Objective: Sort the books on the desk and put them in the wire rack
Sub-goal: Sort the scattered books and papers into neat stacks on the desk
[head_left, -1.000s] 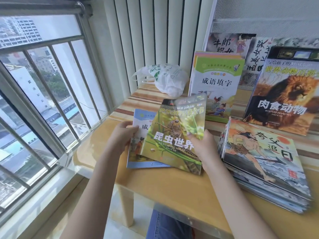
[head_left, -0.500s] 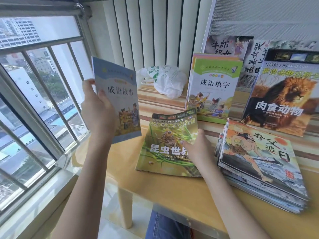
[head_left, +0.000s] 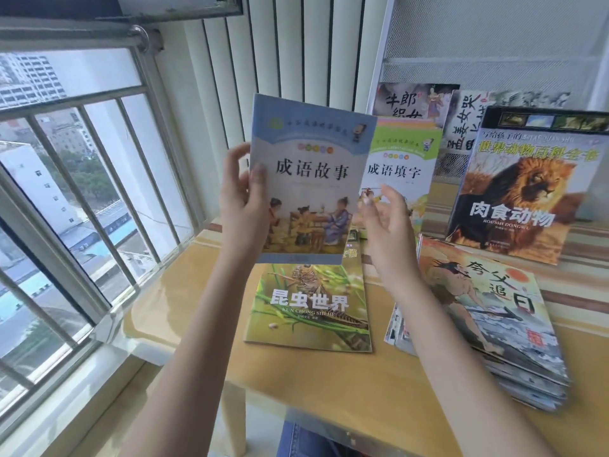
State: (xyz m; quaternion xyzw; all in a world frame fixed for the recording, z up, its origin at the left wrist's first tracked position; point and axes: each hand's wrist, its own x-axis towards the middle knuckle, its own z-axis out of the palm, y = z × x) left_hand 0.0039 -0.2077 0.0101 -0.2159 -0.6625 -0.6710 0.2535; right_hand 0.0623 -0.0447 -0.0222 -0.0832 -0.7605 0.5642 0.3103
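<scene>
My left hand [head_left: 242, 206] grips the left edge of a blue-covered story book [head_left: 311, 179], holding it upright above the desk. My right hand [head_left: 385, 225] hovers with fingers apart just off the book's right edge, holding nothing. Flat on the desk [head_left: 204, 291] below lies a green insect book [head_left: 311, 305]. To its right sits a stack of picture books [head_left: 487, 311]. A green-topped book [head_left: 400, 173] and a lion book [head_left: 520, 189] lean upright at the back. The white wire rack [head_left: 494, 44] stands behind them with two books [head_left: 408, 98] in it.
A barred window [head_left: 75, 192] fills the left side, close to the desk's left edge. Vertical blinds [head_left: 296, 54] hang behind the desk. A striped cloth [head_left: 586, 288] covers the desk's far right. My knee in jeans [head_left: 303, 440] shows under the front edge.
My left hand has carried the blue book from the left side to the centre, in front of me. My right hand let go of the insect book and rose beside the blue book.
</scene>
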